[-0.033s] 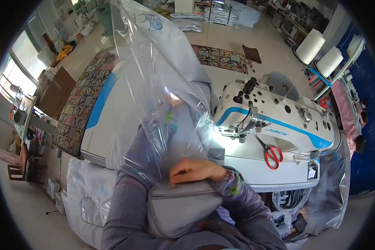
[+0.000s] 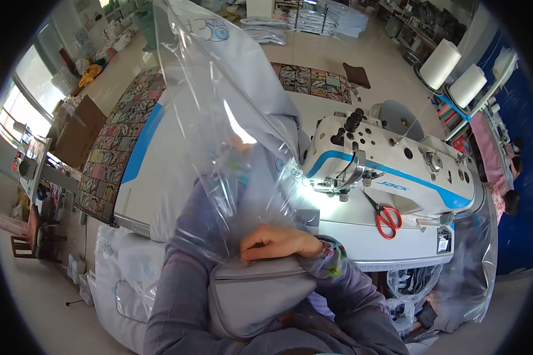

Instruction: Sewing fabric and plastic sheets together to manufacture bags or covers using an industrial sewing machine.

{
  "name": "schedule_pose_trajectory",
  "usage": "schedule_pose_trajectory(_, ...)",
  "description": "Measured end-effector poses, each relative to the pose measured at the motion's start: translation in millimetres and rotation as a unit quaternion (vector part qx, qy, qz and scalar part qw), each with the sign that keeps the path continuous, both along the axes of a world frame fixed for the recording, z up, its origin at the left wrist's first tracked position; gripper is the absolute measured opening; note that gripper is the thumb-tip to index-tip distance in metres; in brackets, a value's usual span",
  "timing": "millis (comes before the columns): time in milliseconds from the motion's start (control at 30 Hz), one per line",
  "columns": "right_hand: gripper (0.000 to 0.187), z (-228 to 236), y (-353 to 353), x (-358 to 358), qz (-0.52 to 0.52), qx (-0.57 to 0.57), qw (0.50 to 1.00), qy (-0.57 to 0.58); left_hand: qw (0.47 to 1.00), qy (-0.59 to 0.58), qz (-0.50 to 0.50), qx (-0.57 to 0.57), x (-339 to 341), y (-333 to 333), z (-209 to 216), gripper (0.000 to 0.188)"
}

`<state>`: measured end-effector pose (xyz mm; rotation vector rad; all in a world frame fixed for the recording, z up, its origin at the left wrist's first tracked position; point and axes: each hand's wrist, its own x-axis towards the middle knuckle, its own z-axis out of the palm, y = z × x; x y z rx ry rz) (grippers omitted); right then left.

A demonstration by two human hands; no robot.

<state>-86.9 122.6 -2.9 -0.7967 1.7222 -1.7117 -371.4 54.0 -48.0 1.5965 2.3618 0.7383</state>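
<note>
A clear plastic sheet (image 2: 210,201), joined to white fabric (image 2: 249,65) with a blue printed figure, drapes over my left forearm. Through it my left hand (image 2: 243,144) shows blurred at the fabric, its fingers hidden by glare. My right hand (image 2: 278,242) is closed, fingers curled, at the lower edge of the plastic, which seems pinched at the fingertips. Under that hand a grey zipped pouch (image 2: 263,296) lies against my body. To the right stands a white and blue sewing machine (image 2: 391,171), its lamp lit near the needle area.
Red-handled scissors (image 2: 388,222) lie on the machine bed. Two white thread cones (image 2: 441,64) stand at the upper right. A patterned cloth (image 2: 109,157) covers the table's left side. More white fabric (image 2: 124,260) hangs at the lower left; plastic bags (image 2: 411,284) hang below the table's right.
The bright glare on the plastic over my left hand has lengthened, and that hand looks slightly shifted. My right hand stays in place.
</note>
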Motion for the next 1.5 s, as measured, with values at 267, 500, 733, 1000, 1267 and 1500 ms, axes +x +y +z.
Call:
schedule_pose_trajectory(267, 0.017, -29, -91, -13, -0.288, 0.167, 0.898, 0.286, 0.677, -0.195, 0.454, 0.545, 108, -218, 31, 0.033)
schedule_pose_trajectory(500, 0.015, -5, -94, 83, -0.459, 0.08, 0.809, 0.358, 0.984, -0.089, 0.024, 0.154, 247, -158, 84, 0.036)
schedule_pose_trajectory(733, 0.05, -27, -7, 212, -0.491, 0.297, 0.818, -0.05, 0.97, 0.214, -0.067, -0.094, 277, -130, 85, 0.071)
schedule_pose_trajectory(1000, 0.052, -45, -26, 175, -0.468, -0.038, 0.878, -0.09, 0.98, 0.183, 0.085, 0.0, 274, -141, 143, 0.048)
schedule_pose_trajectory(1267, 0.042, 2, 29, 96, -0.567, -0.419, 0.636, -0.313, 0.985, 0.156, 0.054, -0.049, 261, -118, 189, 0.046)
schedule_pose_trajectory(1500, 0.029, 0, -34, 130, -0.51, -0.257, 0.772, -0.279, 0.957, 0.288, -0.043, -0.018, 313, -89, 130, 0.06)
